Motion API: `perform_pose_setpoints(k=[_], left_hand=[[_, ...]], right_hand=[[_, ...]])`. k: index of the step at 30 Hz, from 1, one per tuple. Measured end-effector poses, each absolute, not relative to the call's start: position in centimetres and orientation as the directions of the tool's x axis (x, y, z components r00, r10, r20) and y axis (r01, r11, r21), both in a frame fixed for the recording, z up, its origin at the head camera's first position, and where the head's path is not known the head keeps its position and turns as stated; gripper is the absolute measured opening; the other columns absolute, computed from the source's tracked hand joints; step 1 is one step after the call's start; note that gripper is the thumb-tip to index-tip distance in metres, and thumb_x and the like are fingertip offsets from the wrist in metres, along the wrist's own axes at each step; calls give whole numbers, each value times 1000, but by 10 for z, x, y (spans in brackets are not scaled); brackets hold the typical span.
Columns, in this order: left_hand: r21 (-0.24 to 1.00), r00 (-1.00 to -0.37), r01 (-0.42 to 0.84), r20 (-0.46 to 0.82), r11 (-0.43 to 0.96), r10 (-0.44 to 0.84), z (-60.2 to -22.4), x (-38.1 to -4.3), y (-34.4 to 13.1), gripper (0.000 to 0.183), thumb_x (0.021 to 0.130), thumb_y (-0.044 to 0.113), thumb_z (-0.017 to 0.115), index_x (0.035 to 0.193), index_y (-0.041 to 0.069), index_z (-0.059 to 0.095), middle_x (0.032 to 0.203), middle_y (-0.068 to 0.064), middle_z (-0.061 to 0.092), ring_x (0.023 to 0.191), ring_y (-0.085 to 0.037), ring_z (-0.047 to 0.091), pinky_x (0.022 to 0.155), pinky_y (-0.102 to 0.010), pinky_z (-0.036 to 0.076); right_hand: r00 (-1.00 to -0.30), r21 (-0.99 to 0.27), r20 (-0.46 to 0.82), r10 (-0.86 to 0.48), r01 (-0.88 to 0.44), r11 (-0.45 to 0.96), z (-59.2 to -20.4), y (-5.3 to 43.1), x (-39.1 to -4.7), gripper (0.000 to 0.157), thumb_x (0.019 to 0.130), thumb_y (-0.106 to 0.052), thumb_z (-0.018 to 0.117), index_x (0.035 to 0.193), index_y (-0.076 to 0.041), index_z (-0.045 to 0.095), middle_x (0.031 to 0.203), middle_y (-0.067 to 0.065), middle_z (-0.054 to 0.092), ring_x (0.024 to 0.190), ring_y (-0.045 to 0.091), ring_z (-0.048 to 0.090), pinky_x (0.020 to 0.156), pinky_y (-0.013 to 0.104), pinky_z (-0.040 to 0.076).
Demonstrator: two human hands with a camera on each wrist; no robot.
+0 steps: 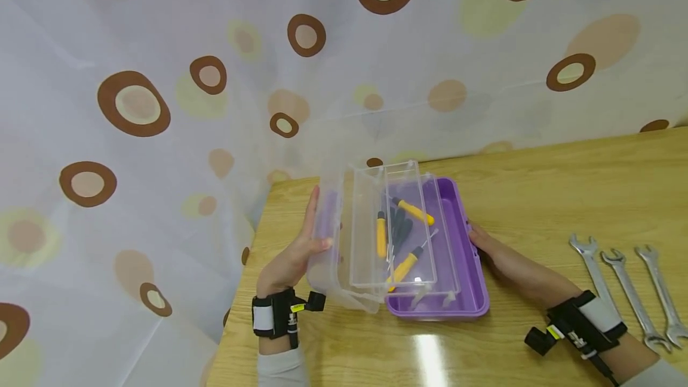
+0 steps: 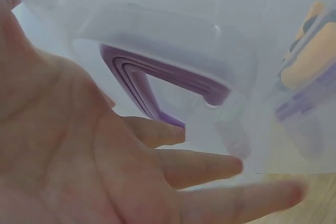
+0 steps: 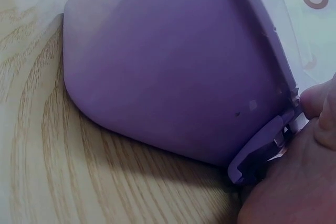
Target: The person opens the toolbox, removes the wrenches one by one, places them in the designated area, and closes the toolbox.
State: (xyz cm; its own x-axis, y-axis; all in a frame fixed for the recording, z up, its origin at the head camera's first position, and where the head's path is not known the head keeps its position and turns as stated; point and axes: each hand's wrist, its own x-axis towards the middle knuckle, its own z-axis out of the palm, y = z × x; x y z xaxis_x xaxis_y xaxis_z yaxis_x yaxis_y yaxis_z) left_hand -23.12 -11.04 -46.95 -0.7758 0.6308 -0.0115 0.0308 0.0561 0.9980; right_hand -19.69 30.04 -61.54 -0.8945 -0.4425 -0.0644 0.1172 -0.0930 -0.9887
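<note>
A toolbox with a purple base [image 1: 466, 267] sits on the table, its clear lid [image 1: 322, 267] raised at the left. Clear trays [image 1: 398, 178] stand spread over the base. Several yellow-handled screwdrivers [image 1: 404, 267] and dark-handled tools [image 1: 400, 232] show through the plastic. My left hand [image 1: 292, 258] supports the lid from outside, thumb over its edge; straight fingers lie beside the purple handle [image 2: 157, 72] in the left wrist view. My right hand [image 1: 502, 258] touches the base's right side at the purple latch [image 3: 260, 148], a fingertip right at the rim; its other fingers are mostly hidden.
Several wrenches, among them a silver open-ended wrench [image 1: 634, 291], lie side by side on the wooden table [image 1: 543, 190] at the right. A patterned cloth [image 1: 333, 82] hangs behind the table and down its left side.
</note>
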Motion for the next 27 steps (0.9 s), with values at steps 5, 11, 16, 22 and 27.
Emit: perform_pose_setpoints(k=[5, 11, 16, 22, 27], left_hand=[[993, -785, 72, -3, 96, 619, -467, -230, -103, 111, 92, 42, 68, 165, 42, -15, 171, 13, -26, 155, -18, -28, 119, -67, -20], [995, -791, 22, -44, 101, 611, -469, -227, -100, 112, 93, 39, 66, 166, 32, -19, 171, 6, -26, 155, -19, -23, 123, -61, -13], [997, -771, 31, -21, 70, 636, -470, -227, -103, 104, 97, 38, 61, 166, 31, -16, 172, 4, -23, 155, -22, -14, 125, -60, -5], [999, -728, 15, -9, 29, 686, -472, -231, -104, 99, 99, 51, 56, 167, 33, -14, 172, 7, -22, 156, -20, -18, 122, -66, -11], [999, -692, -12, 21, -41, 722, -474, -235, -104, 107, 94, 55, 67, 168, 34, -8, 173, 6, -13, 155, -23, -7, 123, -62, -5]], right_hand=[[-886, -972, -226, -405, 234, 30, -574, 292, -175, 70, 116, -45, 21, 166, -14, -16, 170, 16, -28, 153, 39, -31, 118, 69, -18], [-879, -964, -265, -397, 256, 77, -563, 293, -171, 74, 113, -55, 25, 168, -21, -12, 173, 11, -23, 155, 39, -27, 119, 71, -15], [-866, -967, -250, -433, 244, 71, -562, 293, -173, 72, 113, -54, 24, 168, -24, -12, 174, 10, -21, 156, 39, -25, 119, 71, -14], [-867, -970, -234, -439, 241, 41, -563, 293, -175, 71, 114, -51, 24, 168, -22, -13, 173, 12, -22, 155, 40, -25, 119, 71, -14], [-871, -969, -239, -429, 241, 52, -563, 294, -175, 72, 114, -52, 24, 167, -20, -14, 173, 13, -23, 155, 40, -27, 119, 71, -14]])
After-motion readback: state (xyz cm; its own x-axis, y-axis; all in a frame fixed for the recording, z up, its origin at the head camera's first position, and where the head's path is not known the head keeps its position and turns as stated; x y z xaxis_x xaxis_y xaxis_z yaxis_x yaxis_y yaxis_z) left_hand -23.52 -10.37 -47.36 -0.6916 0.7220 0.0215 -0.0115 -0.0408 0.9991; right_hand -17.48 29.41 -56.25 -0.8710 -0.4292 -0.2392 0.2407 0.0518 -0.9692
